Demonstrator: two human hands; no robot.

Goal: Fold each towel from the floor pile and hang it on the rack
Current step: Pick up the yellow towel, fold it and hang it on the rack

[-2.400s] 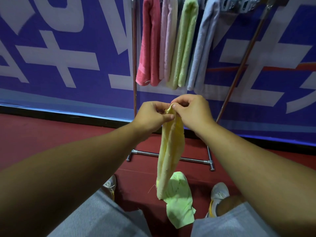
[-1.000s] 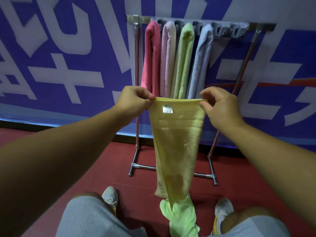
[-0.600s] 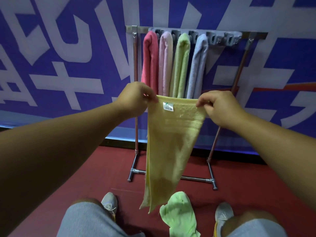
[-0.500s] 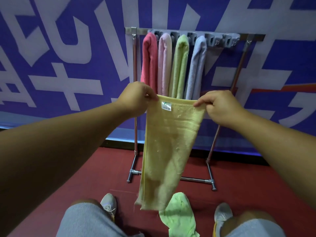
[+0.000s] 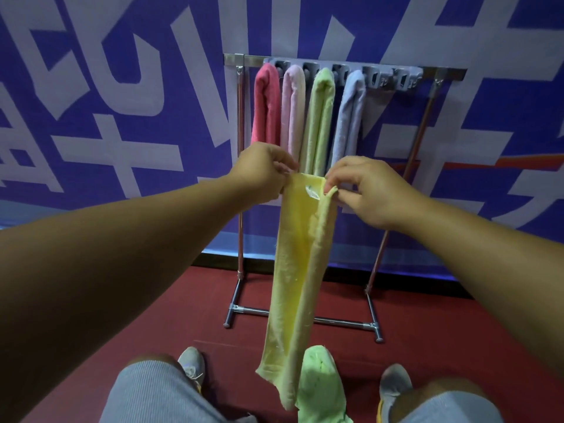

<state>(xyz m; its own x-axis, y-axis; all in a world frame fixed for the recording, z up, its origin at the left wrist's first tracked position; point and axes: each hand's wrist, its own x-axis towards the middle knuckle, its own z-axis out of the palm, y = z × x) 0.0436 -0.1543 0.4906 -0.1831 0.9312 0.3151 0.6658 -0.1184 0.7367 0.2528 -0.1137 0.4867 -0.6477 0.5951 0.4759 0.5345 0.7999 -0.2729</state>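
At mid-frame the left hand (image 5: 262, 170) and right hand (image 5: 370, 190) each pinch a top corner of a long pale-yellow terry towel (image 5: 297, 270), hanging folded lengthwise towards the red floor (image 5: 457, 325). A crumpled light-green towel (image 5: 319, 383) lies below it, between the shoes. Behind, the metal rack (image 5: 241, 184) carries pink, pale-pink, green and lilac towels.

four hanging towels (image 5: 308, 117), one yellow towel (image 5: 297, 270), one floor towel (image 5: 319, 383), one rack (image 5: 345, 62), two shoes (image 5: 190, 366)

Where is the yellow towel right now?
Centre of the head view: the yellow towel hangs between the left hand and right hand, before the rack.
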